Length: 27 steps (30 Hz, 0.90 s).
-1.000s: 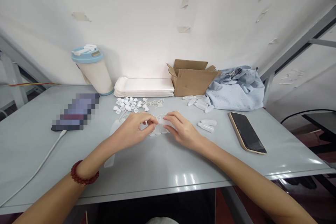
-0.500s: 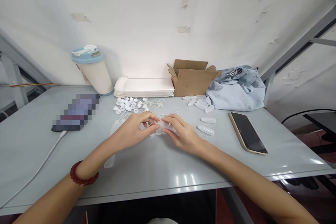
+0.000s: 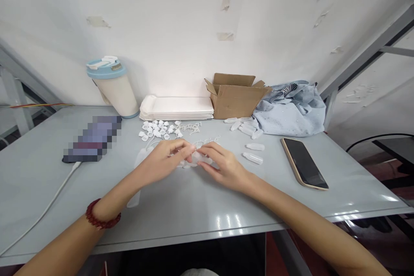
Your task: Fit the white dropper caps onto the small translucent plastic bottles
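At the middle of the table, my left hand [image 3: 171,158] is closed in a pinch, its thumb and fingertips meeting. My right hand [image 3: 228,166] faces it, its curled fingertips almost touching the left ones. Something small sits between the fingertips, too hidden to make out. Right under the fingers lie several small translucent plastic bottles [image 3: 193,161], with thin pale loops of string [image 3: 207,141] just behind. A larger translucent piece [image 3: 133,199] pokes out below my left forearm. Two small bottles [image 3: 253,158] lie apart to the right.
White caps [image 3: 157,129] and tangled pale strings [image 3: 191,128] lie before a stack of white envelopes [image 3: 177,108]. A cardboard box [image 3: 237,101], more bottles [image 3: 247,129] and blue cloth [image 3: 291,112] are behind. Phones flank my arms, one [image 3: 304,164] right, one [image 3: 93,140] charging left; a tumbler [image 3: 114,90] stands back left.
My left hand has turned slightly, with its thumb now higher and its fingers more closed over the small piece. My right hand has barely shifted.
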Motion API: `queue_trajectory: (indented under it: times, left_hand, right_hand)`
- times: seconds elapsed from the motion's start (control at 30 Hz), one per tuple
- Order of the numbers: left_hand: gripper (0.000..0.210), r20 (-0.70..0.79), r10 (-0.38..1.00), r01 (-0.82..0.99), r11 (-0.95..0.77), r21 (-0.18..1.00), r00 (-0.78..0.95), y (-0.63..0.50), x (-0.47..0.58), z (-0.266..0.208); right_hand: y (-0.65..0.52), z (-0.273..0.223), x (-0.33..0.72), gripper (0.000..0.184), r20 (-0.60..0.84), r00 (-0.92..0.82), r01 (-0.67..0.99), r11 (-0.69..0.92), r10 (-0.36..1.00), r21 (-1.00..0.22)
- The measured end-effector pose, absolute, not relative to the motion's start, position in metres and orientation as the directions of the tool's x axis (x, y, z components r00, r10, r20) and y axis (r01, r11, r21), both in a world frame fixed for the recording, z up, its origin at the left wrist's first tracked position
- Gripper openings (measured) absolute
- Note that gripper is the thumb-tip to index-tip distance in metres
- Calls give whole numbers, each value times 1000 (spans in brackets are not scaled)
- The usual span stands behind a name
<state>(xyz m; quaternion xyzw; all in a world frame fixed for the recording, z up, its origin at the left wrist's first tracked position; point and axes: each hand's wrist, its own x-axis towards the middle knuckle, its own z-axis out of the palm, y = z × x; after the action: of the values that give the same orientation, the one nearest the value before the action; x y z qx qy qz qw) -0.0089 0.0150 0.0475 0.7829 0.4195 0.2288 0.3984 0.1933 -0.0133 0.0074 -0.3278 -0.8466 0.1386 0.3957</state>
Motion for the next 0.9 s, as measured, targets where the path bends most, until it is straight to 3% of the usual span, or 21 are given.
queue_trajectory:
  times: [0.13,0.23,0.3,0.37,0.47,0.63,0.73,0.9]
  left_hand:
    - [57,78,854,397,-318,861,515,14,-12,49]
    - [41,146,842,437,-408,802,519,12,-11,46]
    - [33,229,814,465,-509,724,534,11,-9,42]
    - [39,309,764,474,-609,636,567,10,-7,36]
    - [46,366,686,504,-718,480,628,8,-4,28]
    - [40,395,612,553,-790,264,685,2,-1,27]
    - [40,384,585,556,-808,196,715,0,-1,30]
    - [32,353,601,568,-797,205,717,0,-2,32]
  right_hand:
    - [-13,16,193,19,375,-272,313,450,886,-837]
    - [-11,20,193,25,176,-203,156,209,963,-965]
    - [-11,21,193,29,75,-208,80,93,975,-992]
    - [-12,21,191,32,24,-216,31,32,976,-999]
    - [-14,21,189,31,12,-219,2,13,976,-1000]
    - [-15,19,186,30,17,-236,9,20,972,-1000]
    - [-15,17,186,29,8,-247,5,9,969,-1000]
    - [-16,17,185,27,7,-257,33,16,966,-999]
